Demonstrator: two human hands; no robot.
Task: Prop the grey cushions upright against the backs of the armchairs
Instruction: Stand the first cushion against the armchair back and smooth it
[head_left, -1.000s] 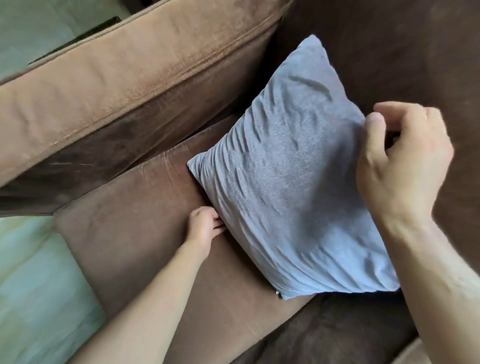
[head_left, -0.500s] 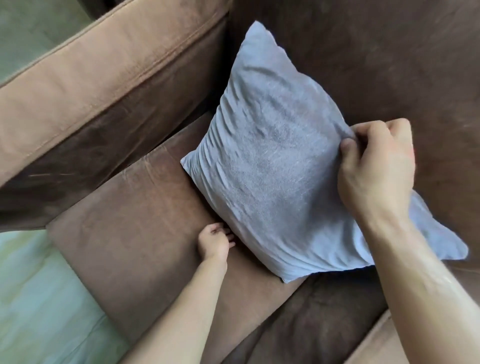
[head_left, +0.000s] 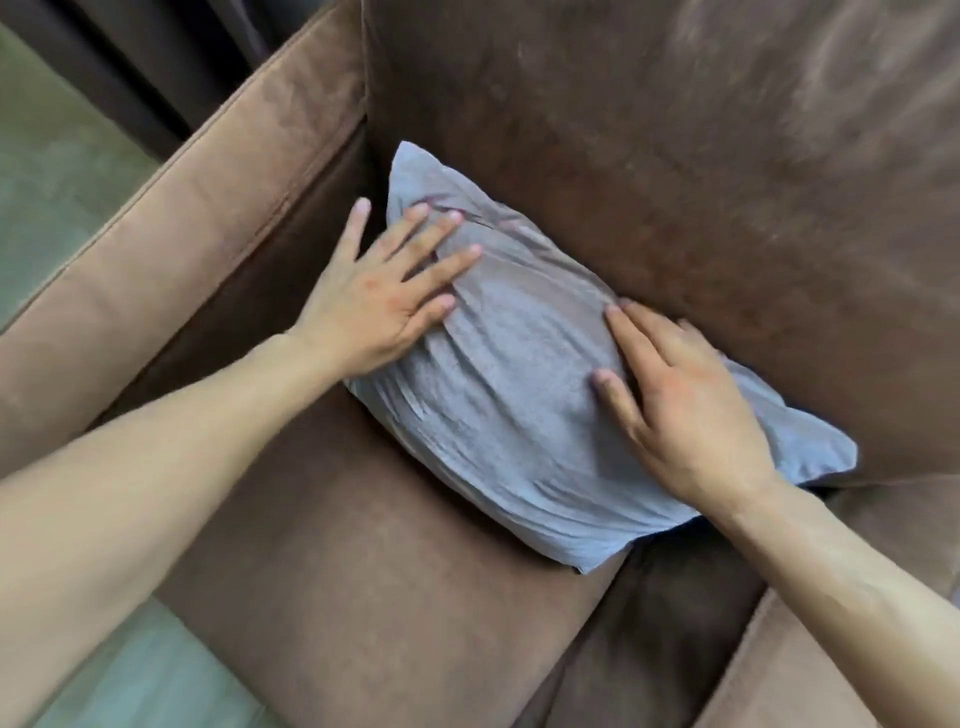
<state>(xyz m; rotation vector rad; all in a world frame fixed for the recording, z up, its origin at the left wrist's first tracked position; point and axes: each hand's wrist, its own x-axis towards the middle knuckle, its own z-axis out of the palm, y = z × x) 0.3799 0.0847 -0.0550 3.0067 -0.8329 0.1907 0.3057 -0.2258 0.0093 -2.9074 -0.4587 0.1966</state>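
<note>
We have the grey cushion (head_left: 524, 405) on the brown seat (head_left: 363, 571) of the armchair, its far edge leaning into the chair back (head_left: 675, 182) and its left corner tucked toward the angle where the left armrest (head_left: 182, 234) meets the back. Our left hand (head_left: 379, 301) lies flat on the cushion's far-left part, fingers spread wide, nothing pinched; one finger reaches past the fabric toward the armrest. Our right hand (head_left: 680, 400) rests palm down on the right half, fingers loosely together, pressing rather than holding. So neither grip closes on anything: both are open palms against the cloth.

The cushion looks slumped and creased, more reclining than upright, so we judge the step in hand to be settling and shaping it. To do that well, we would push the lower edge back toward the seat crease so the base sits firm, then draw the palms upward and outward to smooth the wrinkles and plump the filling. Even pressure from both sides should keep it from sliding right, where one corner already sticks out along the back.
</note>
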